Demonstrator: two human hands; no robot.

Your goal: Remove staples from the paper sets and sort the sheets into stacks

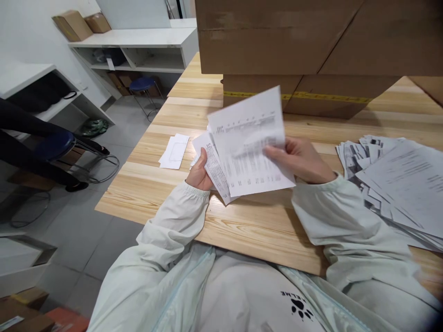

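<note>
A printed paper sheet point(249, 147) is pinched at its right edge by my right hand point(301, 159), thumb on top. My left hand point(200, 173) grips smaller printed papers point(218, 170), its thumb lying over their left edge. The sheet overlaps these papers and covers part of them; its print is blurred. Left of my left hand, a few white paper slips point(175, 151) lie on the wooden table point(256, 228). A spread pile of printed sheets point(404, 184) rests on the table to the right of my right hand.
Large cardboard boxes point(263, 41) are stacked at the back of the table. Off to the left are white shelves point(152, 39), blue stools point(142, 84), and a seated person's legs point(38, 161). More boxes point(26, 316) stand on the floor at lower left.
</note>
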